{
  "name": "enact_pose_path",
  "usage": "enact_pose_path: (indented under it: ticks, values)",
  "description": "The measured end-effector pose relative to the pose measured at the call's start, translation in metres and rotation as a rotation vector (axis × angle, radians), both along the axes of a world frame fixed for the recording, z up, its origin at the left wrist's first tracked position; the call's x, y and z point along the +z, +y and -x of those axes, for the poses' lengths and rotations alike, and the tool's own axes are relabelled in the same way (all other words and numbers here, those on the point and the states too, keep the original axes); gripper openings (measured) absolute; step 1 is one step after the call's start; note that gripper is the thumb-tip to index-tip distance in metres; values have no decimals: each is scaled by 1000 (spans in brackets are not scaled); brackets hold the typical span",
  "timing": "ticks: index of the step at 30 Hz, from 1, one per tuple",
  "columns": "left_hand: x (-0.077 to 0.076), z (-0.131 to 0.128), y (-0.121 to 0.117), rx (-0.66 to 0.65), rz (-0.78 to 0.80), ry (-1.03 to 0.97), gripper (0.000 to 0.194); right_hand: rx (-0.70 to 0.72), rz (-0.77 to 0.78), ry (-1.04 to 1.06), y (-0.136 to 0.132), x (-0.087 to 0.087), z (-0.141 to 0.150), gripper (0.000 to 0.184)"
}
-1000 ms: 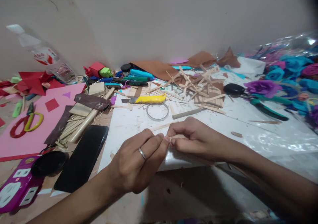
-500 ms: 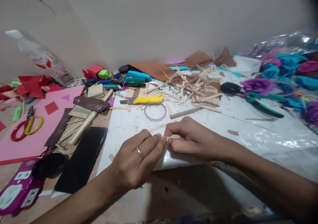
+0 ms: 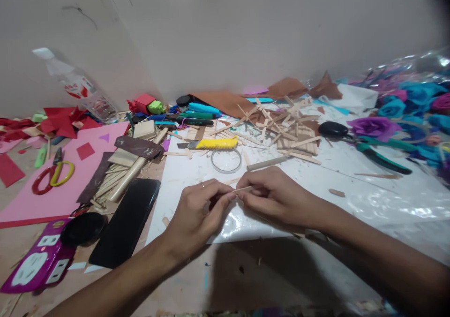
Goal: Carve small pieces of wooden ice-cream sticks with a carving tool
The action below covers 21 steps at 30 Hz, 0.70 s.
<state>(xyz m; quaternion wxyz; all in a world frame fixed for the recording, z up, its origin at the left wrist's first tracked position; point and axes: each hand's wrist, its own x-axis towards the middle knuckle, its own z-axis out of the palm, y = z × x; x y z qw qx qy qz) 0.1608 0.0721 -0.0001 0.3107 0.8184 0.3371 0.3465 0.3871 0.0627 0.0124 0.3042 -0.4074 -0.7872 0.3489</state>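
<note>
A thin, pale wooden stick (image 3: 243,189) is pinched between both hands above the front of the white sheet (image 3: 183,176). My left hand (image 3: 202,211), wearing a ring, is closed on its left end with thumb and fingertips. On the other end, my right hand (image 3: 277,197) is closed too, its curled fingers hiding part of the stick. Just beyond the hands lie a clear tape ring (image 3: 213,160), a greyish rod (image 3: 267,162) and a yellow box cutter (image 3: 215,143) with its blade out. Another pale strip lies partly hidden behind the fingers.
Broken wooden sticks (image 3: 267,124) are heaped at the back. To the left are a black phone (image 3: 124,223), scissors (image 3: 52,176) on pink paper, a purple power strip (image 3: 38,260) and a leaning bottle (image 3: 82,92). Green-handled pliers (image 3: 383,155) and crepe flowers (image 3: 374,127) lie right.
My left hand has rolled so that its thumb side shows and the ring is nearly hidden. The stick between the hands is now more visible. The whole view has shifted slightly.
</note>
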Motion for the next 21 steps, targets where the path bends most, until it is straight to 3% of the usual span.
enact_pose_path:
  ticks: [15, 21]
  values:
    - [-2, 3, -2, -33, 204, 20, 19, 37, 281, 49, -1, 2, 0, 16]
    - [-6, 5, 0, -20, 386, -54, 24, -61, 96, 4, 1, 1, -1, 15]
